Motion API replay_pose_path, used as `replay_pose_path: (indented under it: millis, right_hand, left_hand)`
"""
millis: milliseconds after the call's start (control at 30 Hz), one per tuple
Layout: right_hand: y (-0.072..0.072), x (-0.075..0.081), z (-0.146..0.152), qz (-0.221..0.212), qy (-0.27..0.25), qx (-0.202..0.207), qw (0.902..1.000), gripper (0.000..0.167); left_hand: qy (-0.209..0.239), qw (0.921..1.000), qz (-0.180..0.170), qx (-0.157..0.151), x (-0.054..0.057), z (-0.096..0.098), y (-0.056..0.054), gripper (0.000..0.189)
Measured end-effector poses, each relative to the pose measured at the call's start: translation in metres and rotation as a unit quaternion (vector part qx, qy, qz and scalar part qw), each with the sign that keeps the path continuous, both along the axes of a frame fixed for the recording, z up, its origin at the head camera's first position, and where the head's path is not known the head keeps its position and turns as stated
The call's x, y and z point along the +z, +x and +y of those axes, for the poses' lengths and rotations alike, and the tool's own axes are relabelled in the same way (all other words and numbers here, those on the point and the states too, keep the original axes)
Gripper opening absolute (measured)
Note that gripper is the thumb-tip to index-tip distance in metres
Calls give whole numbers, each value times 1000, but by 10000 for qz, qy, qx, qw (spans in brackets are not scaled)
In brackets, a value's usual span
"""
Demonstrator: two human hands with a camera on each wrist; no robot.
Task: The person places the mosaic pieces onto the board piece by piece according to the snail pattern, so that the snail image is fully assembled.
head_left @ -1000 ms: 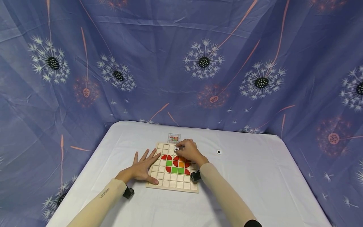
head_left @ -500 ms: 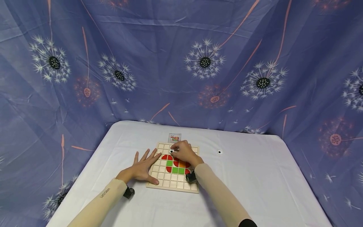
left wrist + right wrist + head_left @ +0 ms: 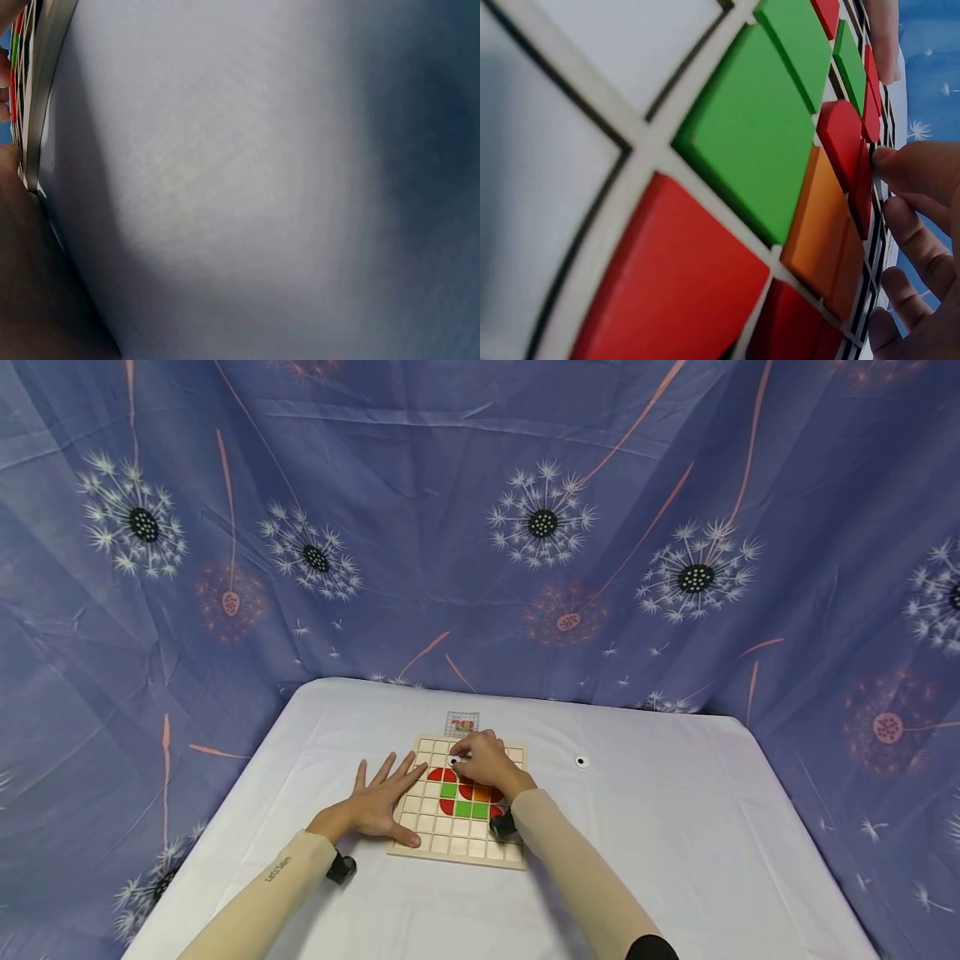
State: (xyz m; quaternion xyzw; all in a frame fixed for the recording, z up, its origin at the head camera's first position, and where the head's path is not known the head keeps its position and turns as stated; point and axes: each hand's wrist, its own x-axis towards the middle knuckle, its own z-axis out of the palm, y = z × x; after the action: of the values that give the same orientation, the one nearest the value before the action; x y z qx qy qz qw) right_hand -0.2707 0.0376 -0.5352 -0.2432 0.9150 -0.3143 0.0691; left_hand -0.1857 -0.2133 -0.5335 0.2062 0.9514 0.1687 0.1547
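A pale wooden grid board [image 3: 459, 847] lies on the white table. Its cells hold red rounded tiles, green square tiles [image 3: 754, 135] and orange tiles [image 3: 810, 232]. My left hand [image 3: 372, 806] rests on the board's left side, fingers spread and straight. In the left wrist view only part of that hand [image 3: 37, 262] and the board's edge [image 3: 45, 82] show. Between thumb and fingertips my right hand [image 3: 487, 762] pinches a small white disc with a black dot [image 3: 453, 761], just behind the red tiles. In the right wrist view that disc is hidden.
Behind the board lies a small pattern card [image 3: 461, 722] with a coloured grid picture. A second white disc with a black dot [image 3: 582, 762] sits on the table to the right. A blue dandelion-print curtain [image 3: 420, 527] hangs around the table [image 3: 675, 843].
My right hand has moved left over the board with the white disc, from above the right red tiles to behind the left ones. It then stays put. The left hand has not moved.
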Motion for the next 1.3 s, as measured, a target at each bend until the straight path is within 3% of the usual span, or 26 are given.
replay_pose_path:
  millis: [367, 600, 833, 1067, 1300]
  right_hand:
    - [2, 2, 3, -71, -181, 19, 9998, 27]
    - [5, 3, 21, -51, -345, -77, 9994, 50]
    - [9, 5, 56, -47, -80, -195, 9998, 74]
    - [12, 3, 106, 367, 451, -412, 9975, 93]
    - [14, 12, 151, 371, 549, -732, 9951, 102]
  left_hand:
    - [37, 10000, -31, 0, 0, 0, 0, 133]
    - [42, 10000, -74, 31, 0, 0, 0, 133]
    - [53, 10000, -38, 19, -3, 0, -1, 135]
    - [81, 10000, -28, -44, -3, -1, -1, 135]
    - [78, 10000, -26, -53, -4, -1, -1, 135]
